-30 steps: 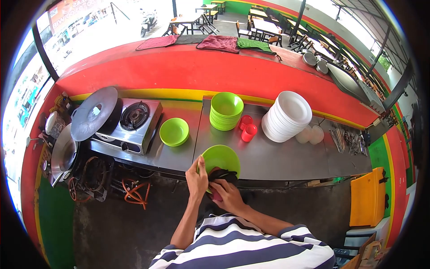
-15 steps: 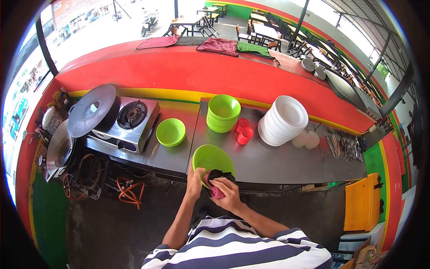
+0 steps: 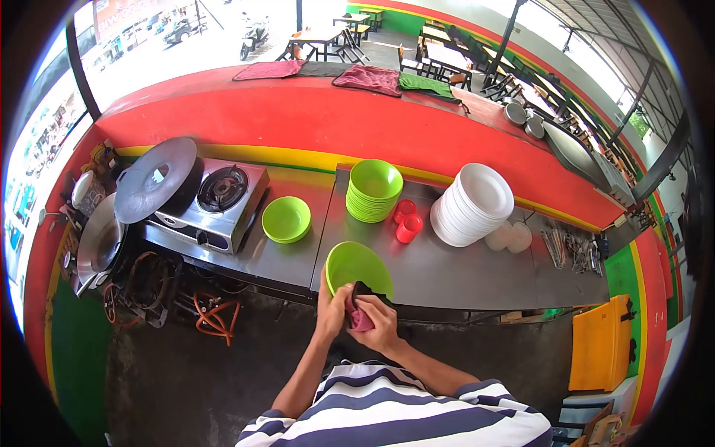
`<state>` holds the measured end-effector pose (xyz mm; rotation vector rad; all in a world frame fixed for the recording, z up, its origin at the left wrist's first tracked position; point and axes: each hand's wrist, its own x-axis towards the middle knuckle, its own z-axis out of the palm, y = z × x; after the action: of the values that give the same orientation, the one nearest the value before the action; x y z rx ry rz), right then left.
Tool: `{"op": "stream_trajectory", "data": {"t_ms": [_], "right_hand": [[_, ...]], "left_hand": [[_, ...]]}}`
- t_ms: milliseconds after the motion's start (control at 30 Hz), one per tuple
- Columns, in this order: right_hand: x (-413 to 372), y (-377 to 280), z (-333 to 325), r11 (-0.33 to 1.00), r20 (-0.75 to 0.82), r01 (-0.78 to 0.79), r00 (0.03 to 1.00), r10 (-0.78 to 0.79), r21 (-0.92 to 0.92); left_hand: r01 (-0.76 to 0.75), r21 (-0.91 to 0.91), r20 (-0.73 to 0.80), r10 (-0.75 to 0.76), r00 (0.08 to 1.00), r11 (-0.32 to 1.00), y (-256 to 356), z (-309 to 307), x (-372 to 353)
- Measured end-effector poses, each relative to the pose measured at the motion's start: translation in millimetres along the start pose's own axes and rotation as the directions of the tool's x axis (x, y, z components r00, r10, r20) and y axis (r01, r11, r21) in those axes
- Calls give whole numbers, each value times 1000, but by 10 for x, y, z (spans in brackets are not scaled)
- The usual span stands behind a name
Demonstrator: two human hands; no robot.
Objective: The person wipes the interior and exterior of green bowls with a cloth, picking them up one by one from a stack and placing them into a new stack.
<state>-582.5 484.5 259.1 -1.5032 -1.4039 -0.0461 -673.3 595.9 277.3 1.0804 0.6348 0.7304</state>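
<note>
Hands [image 3: 330, 313] sit closer together than before, on green bowl [image 3: 356, 265] and cloth [image 3: 360, 320].

I note the held bowl [image 3: 356, 267] as plain lime green, the other bowls [image 3: 374, 203] the same. Cloth [image 3: 361, 320]: dark pink and black. Shirt [image 3: 402, 410]: navy and white stripes. Plates [image 3: 465, 216]: plain white. Cups [image 3: 409, 229]: red. Stove [image 3: 244, 203]: silver, burner [image 3: 223, 189] black. Counter [image 3: 439, 276]: metallic grey. Wall [image 3: 335, 112]: red, yellow band below. Hose [image 3: 214, 325]: orange.

Bowl [image 3: 359, 265] in hands [image 3: 332, 311], stove [image 3: 216, 205] left, plates [image 3: 463, 216] right
</note>
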Motion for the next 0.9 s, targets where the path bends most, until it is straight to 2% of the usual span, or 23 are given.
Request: {"op": "stream_trajectory", "data": {"t_ms": [100,200,333,400,433,533,567,667,700,800,900], "right_hand": [[-71,132,-41,997,118,71,990,-71,1],[-102,387,-70,985,116,173,978,-171,-12],[-63,328,-59,989,96,108,991,-99,-96],[14,152,-19,1000,23,-18,1000,18,-19],[28,59,-9,996,-11,-84,996,84,24],[-26,-29,-20,1000,7,-31,999,31,1],[-86,28,-26,999,36,-7,999,5,53],[-233,385,-64,987,113,163,981,-160,-16],[-231,392,-77,988,109,153,983,-150,-24],[-197,411,-111,990,100,130,987,-124,-51],[-115,181,-90,999,52,-39,998,40,-6]], "left_hand": [[-102,-18,82,104,991,995,58,-162,92],[-130,124,193,104,976,984,272,-322,138],[-89,68,106,81,991,994,184,-212,98],[-19,62,95,13,995,998,102,-71,-20],[-142,138,44,137,990,980,80,74,-96],[-107,74,37,104,994,992,-34,-42,-6],[-114,143,55,107,993,983,-27,-120,16],[-152,150,163,127,978,977,161,-241,74],[-114,187,209,74,975,976,236,-308,98],[-81,186,160,51,986,979,229,-251,108],[-161,170,69,151,986,972,245,47,-47]]}}
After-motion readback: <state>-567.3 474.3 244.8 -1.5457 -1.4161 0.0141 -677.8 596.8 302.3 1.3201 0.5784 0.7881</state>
